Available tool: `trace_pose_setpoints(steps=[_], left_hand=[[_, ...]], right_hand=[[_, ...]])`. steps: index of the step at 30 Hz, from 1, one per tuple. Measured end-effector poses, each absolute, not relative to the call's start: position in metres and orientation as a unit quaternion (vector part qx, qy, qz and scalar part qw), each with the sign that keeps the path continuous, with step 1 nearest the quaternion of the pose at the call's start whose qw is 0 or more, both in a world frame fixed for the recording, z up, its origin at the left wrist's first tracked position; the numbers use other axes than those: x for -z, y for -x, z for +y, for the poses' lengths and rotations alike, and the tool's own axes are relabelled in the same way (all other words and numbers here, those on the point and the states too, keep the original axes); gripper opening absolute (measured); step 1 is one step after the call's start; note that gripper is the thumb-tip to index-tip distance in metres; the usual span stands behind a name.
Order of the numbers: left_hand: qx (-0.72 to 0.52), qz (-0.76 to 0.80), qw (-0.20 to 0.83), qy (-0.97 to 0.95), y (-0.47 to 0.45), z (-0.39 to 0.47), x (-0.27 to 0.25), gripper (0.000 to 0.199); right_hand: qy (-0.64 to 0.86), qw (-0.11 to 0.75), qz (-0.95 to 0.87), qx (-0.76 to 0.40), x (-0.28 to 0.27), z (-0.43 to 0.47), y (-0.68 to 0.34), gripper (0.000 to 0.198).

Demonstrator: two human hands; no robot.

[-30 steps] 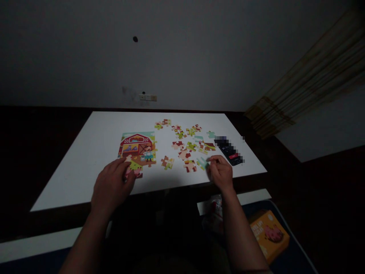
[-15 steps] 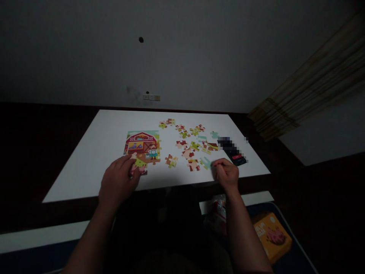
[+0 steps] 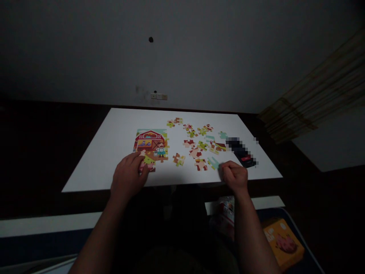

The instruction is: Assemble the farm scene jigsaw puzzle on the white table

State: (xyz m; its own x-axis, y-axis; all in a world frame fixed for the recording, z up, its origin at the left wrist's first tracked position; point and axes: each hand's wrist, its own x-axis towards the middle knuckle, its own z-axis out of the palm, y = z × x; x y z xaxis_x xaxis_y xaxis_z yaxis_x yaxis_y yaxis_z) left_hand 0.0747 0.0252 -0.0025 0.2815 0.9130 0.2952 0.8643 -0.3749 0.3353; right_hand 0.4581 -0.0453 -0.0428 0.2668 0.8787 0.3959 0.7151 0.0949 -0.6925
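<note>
My left hand rests at the near-left corner of a partly joined jigsaw showing a red barn and a farmer. Its thumb and fingers close around a puzzle piece with green and pink on it, lying against the jigsaw's lower edge; part of the piece is under the fingers. My right hand is curled into a fist on the table's near side, with nothing visible in it. Close to its knuckles lies a pale blue and green puzzle piece. Between the hands is a brown and green piece.
Several loose puzzle pieces are scattered over the middle and right of the white table. A dark phone-like object, partly pixelated, lies at the right. Below the table are an orange box and a plastic bag.
The whole view has shifted, so the table and both hands appear farther right. Relative to the table, the hands and puzzle pieces stay almost where they were.
</note>
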Motion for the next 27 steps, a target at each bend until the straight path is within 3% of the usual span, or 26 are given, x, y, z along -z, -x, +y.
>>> trace_pose_setpoints(steps=[10, 14, 17, 19, 27], left_hand=[[-0.217, 0.557, 0.05, -0.8, -0.075, 0.026, 0.003, 0.032], [-0.213, 0.559, 0.049, -0.8, -0.076, 0.026, 0.002, 0.032], [-0.211, 0.558, 0.054, -0.801, -0.077, 0.025, 0.001, 0.033], [-0.207, 0.559, 0.056, -0.801, -0.078, 0.025, -0.001, 0.033], [-0.192, 0.563, 0.049, -0.803, -0.079, 0.028, 0.002, 0.034]], right_hand=[[0.676, 0.365, -0.638, -0.049, 0.04, -0.039, -0.451, 0.035], [0.65, 0.395, -0.648, -0.034, 0.035, -0.036, -0.451, 0.021], [0.653, 0.423, -0.628, 0.001, 0.036, -0.034, -0.453, 0.028], [0.664, 0.413, -0.623, 0.015, 0.04, -0.034, -0.456, 0.033], [0.681, 0.386, -0.622, 0.004, 0.056, -0.043, -0.466, 0.02]])
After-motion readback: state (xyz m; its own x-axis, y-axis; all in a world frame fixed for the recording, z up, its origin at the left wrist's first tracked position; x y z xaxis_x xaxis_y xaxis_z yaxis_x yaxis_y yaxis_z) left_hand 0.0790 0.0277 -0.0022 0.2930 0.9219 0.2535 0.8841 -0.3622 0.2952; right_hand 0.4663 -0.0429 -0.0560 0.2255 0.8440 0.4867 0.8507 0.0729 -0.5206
